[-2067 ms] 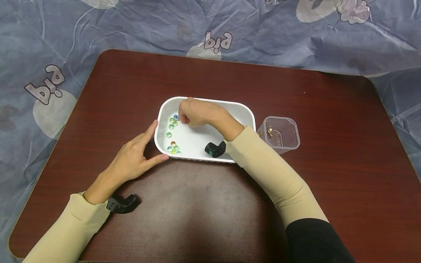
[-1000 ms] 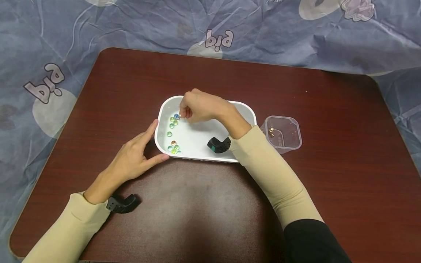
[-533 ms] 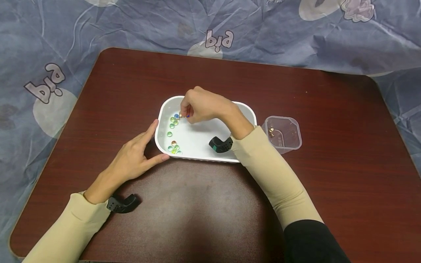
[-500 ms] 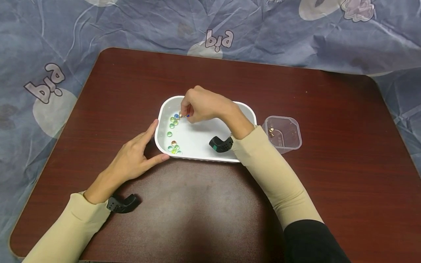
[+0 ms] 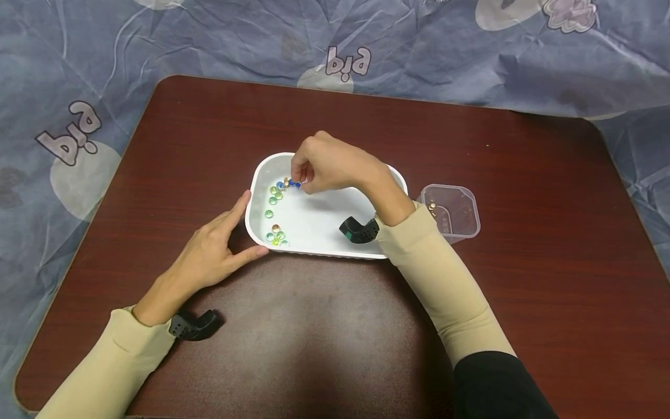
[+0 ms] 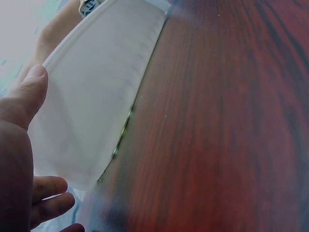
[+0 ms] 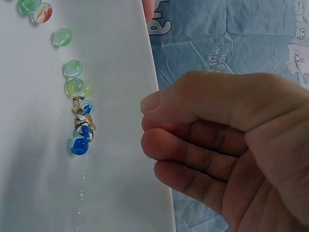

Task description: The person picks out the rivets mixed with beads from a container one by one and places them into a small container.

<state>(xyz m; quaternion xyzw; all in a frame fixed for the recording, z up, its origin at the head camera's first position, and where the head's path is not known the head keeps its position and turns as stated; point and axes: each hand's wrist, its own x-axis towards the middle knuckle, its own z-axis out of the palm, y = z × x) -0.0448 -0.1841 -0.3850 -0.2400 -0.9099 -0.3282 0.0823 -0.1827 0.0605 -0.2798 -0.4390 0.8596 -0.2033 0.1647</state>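
A white tray (image 5: 319, 227) lies mid-table with several glass marbles (image 5: 273, 201) along its left end. My left hand (image 5: 206, 253) rests against that end, fingers extended and thumb on the near rim. Above the tray's far side is my right hand (image 5: 337, 166), its fingers curled and thumb close to the index finger. Whether something small is pinched there is hidden. Just left of its fingertips, in the right wrist view, several blue marbles (image 7: 78, 145) and small gold-coloured pins (image 7: 78, 105) sit close together on the tray floor.
A clear plastic box (image 5: 462, 218) with a few small gold-coloured pieces stands right of the tray, partly behind the right sleeve (image 5: 434, 262). Both wrists carry black bands. The brown table (image 5: 314, 326) meets a blue patterned cloth (image 5: 251, 41) at the back.
My right hand has risen and drawn back to the right, uncovering gold-coloured pins and blue marbles. The left hand has stayed at the tray's end.
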